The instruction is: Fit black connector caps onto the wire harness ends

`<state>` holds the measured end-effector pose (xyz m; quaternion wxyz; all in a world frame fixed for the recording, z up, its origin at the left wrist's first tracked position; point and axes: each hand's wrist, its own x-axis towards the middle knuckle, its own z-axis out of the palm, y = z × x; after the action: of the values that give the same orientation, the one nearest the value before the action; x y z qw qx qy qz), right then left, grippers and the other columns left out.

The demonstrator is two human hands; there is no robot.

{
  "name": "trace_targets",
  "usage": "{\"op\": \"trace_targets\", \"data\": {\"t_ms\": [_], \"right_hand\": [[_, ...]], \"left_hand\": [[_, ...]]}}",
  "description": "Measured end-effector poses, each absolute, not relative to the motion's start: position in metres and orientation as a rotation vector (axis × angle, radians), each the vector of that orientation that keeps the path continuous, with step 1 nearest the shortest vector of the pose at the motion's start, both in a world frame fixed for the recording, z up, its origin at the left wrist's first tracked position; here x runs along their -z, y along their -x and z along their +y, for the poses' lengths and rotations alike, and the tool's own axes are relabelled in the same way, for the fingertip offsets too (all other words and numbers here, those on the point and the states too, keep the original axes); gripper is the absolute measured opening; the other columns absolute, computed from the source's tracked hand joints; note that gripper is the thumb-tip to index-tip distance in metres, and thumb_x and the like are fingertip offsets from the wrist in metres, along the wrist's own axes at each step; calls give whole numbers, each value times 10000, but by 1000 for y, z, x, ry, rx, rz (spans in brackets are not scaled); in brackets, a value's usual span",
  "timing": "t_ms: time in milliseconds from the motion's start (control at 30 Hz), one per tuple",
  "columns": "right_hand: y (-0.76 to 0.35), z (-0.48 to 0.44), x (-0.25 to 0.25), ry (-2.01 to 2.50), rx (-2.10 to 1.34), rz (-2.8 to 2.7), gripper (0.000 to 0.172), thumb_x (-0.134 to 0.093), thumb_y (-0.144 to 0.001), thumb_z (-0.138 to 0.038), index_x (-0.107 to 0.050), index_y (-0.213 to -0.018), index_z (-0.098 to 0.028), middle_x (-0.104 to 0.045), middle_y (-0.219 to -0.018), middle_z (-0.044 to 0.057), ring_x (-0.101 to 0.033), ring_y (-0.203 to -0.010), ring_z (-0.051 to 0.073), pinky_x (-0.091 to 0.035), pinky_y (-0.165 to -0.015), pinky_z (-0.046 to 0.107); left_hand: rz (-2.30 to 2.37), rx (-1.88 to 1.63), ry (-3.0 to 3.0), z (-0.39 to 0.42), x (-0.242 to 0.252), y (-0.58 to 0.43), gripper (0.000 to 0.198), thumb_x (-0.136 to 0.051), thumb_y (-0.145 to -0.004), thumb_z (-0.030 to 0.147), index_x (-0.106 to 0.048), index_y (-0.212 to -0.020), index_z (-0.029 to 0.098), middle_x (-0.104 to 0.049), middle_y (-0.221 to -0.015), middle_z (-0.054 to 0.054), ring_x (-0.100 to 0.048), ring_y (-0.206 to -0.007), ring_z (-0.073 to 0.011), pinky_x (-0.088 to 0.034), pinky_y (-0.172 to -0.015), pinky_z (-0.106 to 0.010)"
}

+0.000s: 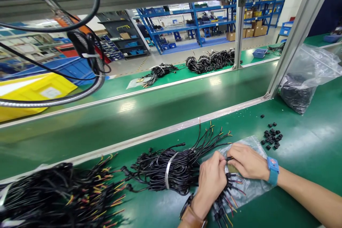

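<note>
Left hand and right hand, fingers closed in a pinch, jointly grip one black cable above the clear bag (tied bundle left of the bag, black caps beyond it).

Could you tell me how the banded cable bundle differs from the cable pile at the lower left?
The banded bundle is cinched by a pale band; the loose pile shows no band. The banded bundle lies right beside the left hand; the loose pile lies well apart from it. The loose pile runs off the picture's edge; the banded bundle does not. Both are black cables with red and yellow ends.
</note>
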<state>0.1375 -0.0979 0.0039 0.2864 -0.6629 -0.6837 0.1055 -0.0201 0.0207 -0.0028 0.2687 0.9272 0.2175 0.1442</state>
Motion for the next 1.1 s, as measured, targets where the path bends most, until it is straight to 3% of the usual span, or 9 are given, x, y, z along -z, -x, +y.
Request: {"op": "trace_targets", "data": {"t_ms": [533, 833, 1100], "right_hand": [[-132, -92, 4, 1800, -236, -1957, 146, -440, -1019, -226, -517, -901, -192, -584, -854, 63, -498, -813, 225, -393, -757, 350], [-143, -95, -5, 1819, -295, -1848, 105, -472, -1033, -243, -534, -960, -198, -605, -890, 40, -534, -859, 215, -381, -791, 348], [-142, -95, -2, 1798, -308, -1893, 95, -469, -1011, -219, -519, -934, -194, -575, -872, 52, -507, -833, 219, -387, -751, 334]], "left_hand": [[642, -263, -2488, 18, 1, 18, 166, -411, -911, 123, -437, -800, 245, -580, -647, 14, -594, -613, -191, -290, -600, -298], [518, -382, -2439, 22, -6, 19, 168, -361, -1012, 228, -512, -937, 227, -660, -839, -30, -627, -751, -198, -383, -679, -298], [562, -350, -2452, 24, 1, 20, 176, -390, -943, 155, -437, -794, 238, -587, -696, 0, -561, -624, -179, -335, -606, -291]]}}
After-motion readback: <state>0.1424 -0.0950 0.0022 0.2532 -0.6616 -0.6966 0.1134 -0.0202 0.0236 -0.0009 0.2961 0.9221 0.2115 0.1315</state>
